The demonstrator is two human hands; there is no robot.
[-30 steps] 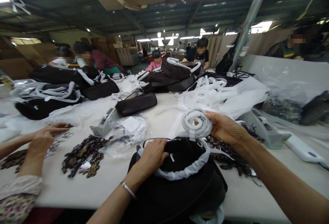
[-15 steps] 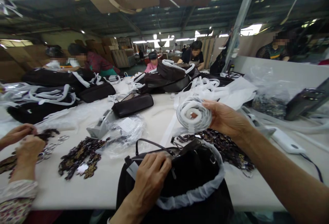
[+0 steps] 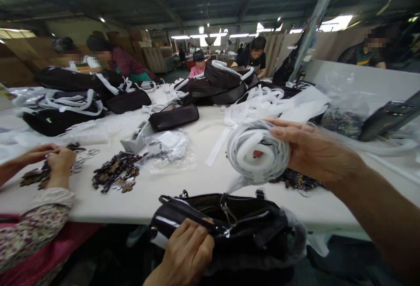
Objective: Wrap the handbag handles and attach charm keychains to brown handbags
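Black, zippered handbag [image 3: 243,245] had tilted mouth-upward; left hand [image 3: 188,251] clamped it, right hand [image 3: 316,150] gripped a white, round coil [image 3: 243,154].

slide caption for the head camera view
Left hand grips an open black zippered bag; right hand holds a round white coil above it.

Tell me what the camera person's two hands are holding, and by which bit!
The right hand holds a round, white, plastic-looking coil by its outer edge. The left hand grips a black, leather-looking bag with silver zips by its upper edge.
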